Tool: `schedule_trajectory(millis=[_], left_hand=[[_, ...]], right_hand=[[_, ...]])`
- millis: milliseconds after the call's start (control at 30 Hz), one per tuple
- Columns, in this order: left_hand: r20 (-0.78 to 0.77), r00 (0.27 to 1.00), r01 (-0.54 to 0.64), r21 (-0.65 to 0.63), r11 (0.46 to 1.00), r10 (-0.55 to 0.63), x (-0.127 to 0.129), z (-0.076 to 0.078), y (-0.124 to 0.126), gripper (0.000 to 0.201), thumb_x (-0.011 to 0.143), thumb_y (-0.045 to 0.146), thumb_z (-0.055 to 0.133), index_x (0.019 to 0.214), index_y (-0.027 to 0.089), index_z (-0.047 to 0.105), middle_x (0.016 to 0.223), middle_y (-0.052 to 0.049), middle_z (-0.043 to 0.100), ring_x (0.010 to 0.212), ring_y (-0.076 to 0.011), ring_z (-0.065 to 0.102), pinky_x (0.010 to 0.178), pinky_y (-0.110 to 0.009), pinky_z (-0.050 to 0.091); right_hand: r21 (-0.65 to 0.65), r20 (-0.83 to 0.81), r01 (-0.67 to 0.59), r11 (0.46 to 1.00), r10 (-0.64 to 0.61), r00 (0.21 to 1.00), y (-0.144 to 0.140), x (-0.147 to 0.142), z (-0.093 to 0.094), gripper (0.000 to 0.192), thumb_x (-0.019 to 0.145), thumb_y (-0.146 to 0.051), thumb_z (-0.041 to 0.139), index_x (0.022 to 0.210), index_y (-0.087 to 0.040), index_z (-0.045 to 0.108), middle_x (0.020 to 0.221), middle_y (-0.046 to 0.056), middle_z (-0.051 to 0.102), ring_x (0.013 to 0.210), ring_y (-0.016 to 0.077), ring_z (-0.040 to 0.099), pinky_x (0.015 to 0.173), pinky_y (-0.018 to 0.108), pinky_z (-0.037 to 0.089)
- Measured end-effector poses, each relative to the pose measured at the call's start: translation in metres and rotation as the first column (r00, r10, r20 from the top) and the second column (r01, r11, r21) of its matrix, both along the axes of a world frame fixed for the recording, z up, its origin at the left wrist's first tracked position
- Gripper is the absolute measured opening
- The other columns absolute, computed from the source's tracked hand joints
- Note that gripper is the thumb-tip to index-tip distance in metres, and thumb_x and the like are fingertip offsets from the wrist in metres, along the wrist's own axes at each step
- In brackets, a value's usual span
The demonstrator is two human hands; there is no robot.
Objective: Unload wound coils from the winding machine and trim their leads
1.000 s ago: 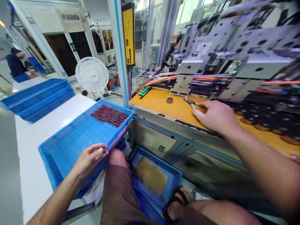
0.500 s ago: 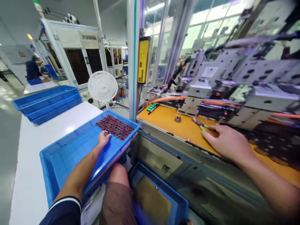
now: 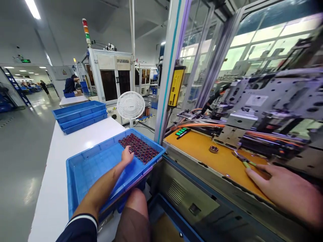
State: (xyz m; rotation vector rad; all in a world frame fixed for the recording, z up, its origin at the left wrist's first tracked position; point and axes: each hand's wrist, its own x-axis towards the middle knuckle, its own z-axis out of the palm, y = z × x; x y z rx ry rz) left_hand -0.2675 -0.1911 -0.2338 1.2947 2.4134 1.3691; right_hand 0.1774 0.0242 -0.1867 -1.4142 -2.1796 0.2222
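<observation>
My left hand (image 3: 127, 156) is over the blue tray (image 3: 94, 171), at the near edge of a tightly packed block of small dark parts (image 3: 140, 148) with reddish and pale dots. Its fingers are curled together, and whatever is between them is too small or hidden to name. On the orange worktop at the right, my right hand (image 3: 282, 181) is closed on green-handled pliers (image 3: 244, 161), whose metal jaws point away from me to the left. A single round ring-shaped part (image 3: 213, 149) lies on the worktop, left of the pliers.
Machine blocks (image 3: 238, 126) and orange hoses (image 3: 202, 123) stand behind the worktop (image 3: 196, 143). A frame post (image 3: 168, 74) rises between tray and machine. Stacked blue trays (image 3: 80, 116) and a white fan (image 3: 130, 106) are beyond. Another blue bin (image 3: 174, 218) sits below; a co-worker (image 3: 70, 84) is far left.
The view has turned left and up, so everything sits farther right and lower. My left hand stays by the packed parts; my right hand still holds the pliers.
</observation>
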Motion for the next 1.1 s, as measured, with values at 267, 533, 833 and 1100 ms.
schedule_trajectory(millis=[267, 533, 833, 1100], left_hand=[[-0.150, 0.914, 0.389, 0.056, 0.919, -0.378, 0.120, 0.078, 0.071, 0.043, 0.084, 0.029, 0.070, 0.124, 0.018, 0.060, 0.106, -0.007, 0.069, 0.102, -0.0234, 0.065, 0.097, -0.043, 0.050], [-0.033, 0.864, 0.501, -0.033, 0.865, -0.502, 0.219, 0.095, 0.169, 0.035, 0.093, 0.034, 0.061, 0.123, 0.016, 0.059, 0.122, -0.010, 0.063, 0.105, -0.0231, 0.064, 0.090, -0.046, 0.055], [0.332, 0.788, 0.475, 0.205, 0.856, -0.518, 0.230, 0.106, 0.151, 0.039, 0.090, 0.030, 0.066, 0.125, 0.016, 0.057, 0.118, -0.009, 0.064, 0.098, -0.0209, 0.066, 0.085, -0.042, 0.057], [0.652, 0.545, 0.367, 0.380, 0.849, -0.528, 0.202, 0.046, -0.027, 0.056, 0.063, 0.024, 0.084, 0.113, 0.015, 0.059, 0.101, -0.011, 0.074, 0.086, -0.0203, 0.073, 0.081, -0.035, 0.059]], right_hand=[[0.257, -0.206, 0.144, 0.956, -0.091, 0.974, -0.040, -0.009, 0.034, 0.039, 0.086, -0.045, 0.050, 0.103, -0.013, 0.065, 0.110, 0.017, 0.068, 0.104, 0.0282, 0.062, 0.094, 0.040, 0.046], [0.417, -0.287, 0.184, 0.890, -0.064, 0.956, -0.041, -0.003, 0.033, 0.027, 0.094, -0.037, 0.051, 0.097, -0.013, 0.064, 0.100, 0.014, 0.067, 0.097, 0.0233, 0.061, 0.091, 0.035, 0.048], [0.265, -0.082, 0.030, 0.964, -0.009, 0.997, -0.031, -0.006, 0.025, 0.029, 0.096, -0.042, 0.059, 0.088, -0.014, 0.063, 0.084, 0.001, 0.065, 0.076, 0.0132, 0.062, 0.076, 0.032, 0.054], [0.283, -0.170, -0.030, 0.959, 0.080, 0.982, -0.041, -0.004, 0.027, 0.020, 0.087, -0.027, 0.058, 0.078, -0.013, 0.068, 0.085, 0.015, 0.071, 0.083, 0.0273, 0.066, 0.079, 0.042, 0.051]])
